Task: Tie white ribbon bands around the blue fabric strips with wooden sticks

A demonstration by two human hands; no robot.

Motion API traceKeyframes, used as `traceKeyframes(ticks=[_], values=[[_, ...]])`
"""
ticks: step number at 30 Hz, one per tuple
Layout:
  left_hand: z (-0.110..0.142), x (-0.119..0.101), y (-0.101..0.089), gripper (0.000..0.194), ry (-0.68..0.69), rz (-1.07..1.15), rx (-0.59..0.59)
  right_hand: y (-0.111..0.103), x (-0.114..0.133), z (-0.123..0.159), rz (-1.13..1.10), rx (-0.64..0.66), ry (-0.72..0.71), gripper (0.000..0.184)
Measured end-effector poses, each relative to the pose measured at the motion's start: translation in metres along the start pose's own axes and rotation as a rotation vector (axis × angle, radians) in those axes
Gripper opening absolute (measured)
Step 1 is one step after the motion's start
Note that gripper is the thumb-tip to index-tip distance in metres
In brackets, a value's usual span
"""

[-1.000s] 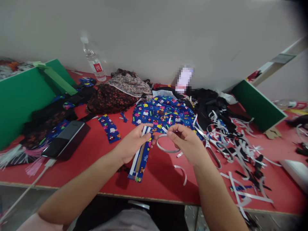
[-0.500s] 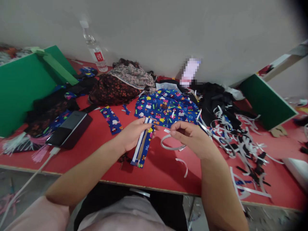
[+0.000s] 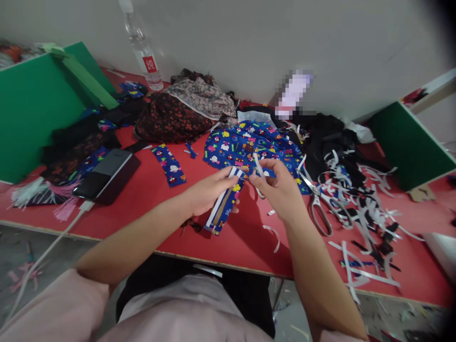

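My left hand [image 3: 212, 190] is closed on a blue cartoon-print fabric strip [image 3: 228, 202], its thumb across the upper end. Lengthwise bands of white and tan run down that strip, which slants toward the table's front edge. Just right of its upper end, my right hand [image 3: 278, 187] pinches a thin curled white strip [image 3: 258, 165] between thumb and fingers. The right fingertips are close to the fabric's top corner; whether they touch it, I cannot tell. Scissors [image 3: 316, 191] lie beside my right wrist. A flat blue printed strip [image 3: 168, 165] rests left of my hands.
Blue printed cloth [image 3: 242, 147] and dark floral cloth [image 3: 171, 118] are heaped behind my hands. White and black scraps [image 3: 370, 204] litter the right side. A black device [image 3: 107, 175] with a white cable sits left, near a water bottle [image 3: 149, 66]. Green panels [image 3: 32, 118] flank the red table [image 3: 171, 237].
My right hand has moved up and closer to the fabric strip's upper end, with the white strip now raised. My left hand still holds the fabric. The view has shifted slightly.
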State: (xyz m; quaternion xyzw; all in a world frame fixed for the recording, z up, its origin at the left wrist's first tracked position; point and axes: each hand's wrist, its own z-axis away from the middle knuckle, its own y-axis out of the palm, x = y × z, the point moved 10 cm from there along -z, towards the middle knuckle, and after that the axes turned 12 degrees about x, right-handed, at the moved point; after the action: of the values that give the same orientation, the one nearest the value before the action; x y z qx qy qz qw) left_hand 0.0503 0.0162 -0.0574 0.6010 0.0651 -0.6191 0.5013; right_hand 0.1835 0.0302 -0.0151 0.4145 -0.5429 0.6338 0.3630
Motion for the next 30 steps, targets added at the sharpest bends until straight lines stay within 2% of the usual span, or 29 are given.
traceKeyframes(ticks=[3, 6, 9, 11, 13, 15, 18, 21, 25, 30], values=[[0.001, 0.004, 0.008, 0.041, -0.010, -0.106, 0.027, 0.013, -0.003, -0.001, -0.104, 0.043, 0.007, 0.038], [0.000, 0.007, 0.009, 0.041, -0.027, -0.102, 0.043, 0.018, -0.005, -0.001, -0.155, 0.052, 0.028, 0.037], [0.000, 0.006, 0.008, 0.038, -0.052, -0.003, 0.093, 0.006, -0.005, 0.000, -0.183, -0.029, 0.011, 0.038], [0.001, -0.001, 0.008, 0.037, -0.034, 0.043, 0.137, -0.012, -0.005, 0.002, -0.210, -0.156, -0.024, 0.038], [0.003, -0.013, 0.005, 0.039, 0.042, 0.073, 0.156, -0.034, -0.006, 0.005, -0.244, -0.301, -0.072, 0.037], [0.005, -0.029, 0.000, 0.042, 0.178, 0.094, 0.144, -0.052, -0.009, 0.007, -0.293, -0.411, -0.117, 0.035], [0.012, -0.049, -0.005, 0.052, 0.386, 0.040, 0.086, -0.062, -0.016, 0.007, -0.391, -0.467, -0.136, 0.033], [0.018, -0.058, -0.006, 0.055, 0.515, -0.081, -0.010, -0.055, -0.018, 0.005, -0.466, -0.431, -0.121, 0.034], [0.028, -0.067, -0.003, 0.042, 0.655, -0.177, -0.077, -0.039, -0.013, 0.005, -0.481, -0.373, -0.108, 0.037], [0.038, -0.074, -0.003, 0.045, 0.733, -0.199, -0.139, -0.027, -0.013, 0.009, -0.457, -0.376, -0.087, 0.038]])
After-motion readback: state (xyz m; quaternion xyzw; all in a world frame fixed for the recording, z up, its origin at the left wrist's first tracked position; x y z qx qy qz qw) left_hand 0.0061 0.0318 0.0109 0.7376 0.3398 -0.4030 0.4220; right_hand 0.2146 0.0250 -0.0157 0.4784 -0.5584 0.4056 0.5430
